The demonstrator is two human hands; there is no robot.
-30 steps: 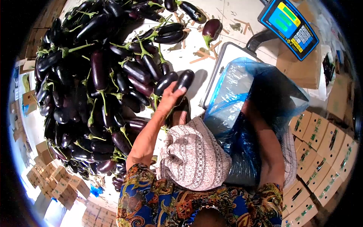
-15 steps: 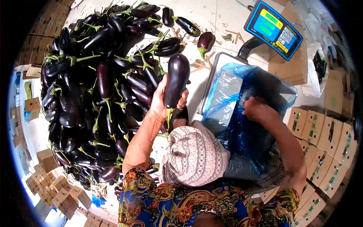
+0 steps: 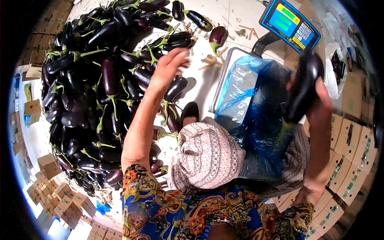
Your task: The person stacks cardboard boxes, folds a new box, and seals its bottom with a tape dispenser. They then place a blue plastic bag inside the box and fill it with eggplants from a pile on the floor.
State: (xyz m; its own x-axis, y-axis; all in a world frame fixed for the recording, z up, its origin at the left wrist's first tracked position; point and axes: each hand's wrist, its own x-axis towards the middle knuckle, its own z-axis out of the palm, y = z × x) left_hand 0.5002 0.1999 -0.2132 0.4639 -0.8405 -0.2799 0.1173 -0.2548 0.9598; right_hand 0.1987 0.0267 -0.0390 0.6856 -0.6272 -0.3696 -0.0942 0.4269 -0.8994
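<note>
A large dark eggplant (image 3: 305, 86) is in my right hand (image 3: 323, 98), its green stem pointing down over the blue plastic bag. My left hand (image 3: 170, 68) is raised near the edge of the eggplant pile (image 3: 110, 80); its fingers are apart, slightly blurred, with nothing in them. The translucent blue bag (image 3: 266, 104) lies spread open over the scale's platform (image 3: 218, 102). Behind the bag, the scale's display (image 3: 289, 25) has lit green readouts. Some single eggplants, one of them (image 3: 218, 37) reddish purple, lie at the pile's far right.
Cardboard boxes (image 3: 348, 138) stand in rows at the right, and more boxes (image 3: 64, 200) sit at the lower left. A white bag (image 3: 333, 70) hangs open beside the scale. Dry stem scraps (image 3: 244, 34) litter the pale floor. Patterned cloth (image 3: 212, 154) covers my knees.
The large eggplant has passed from my left hand to my right hand and moved right, over the bag. My left hand has opened and risen towards the pile. My right hand has left the bag's inside.
</note>
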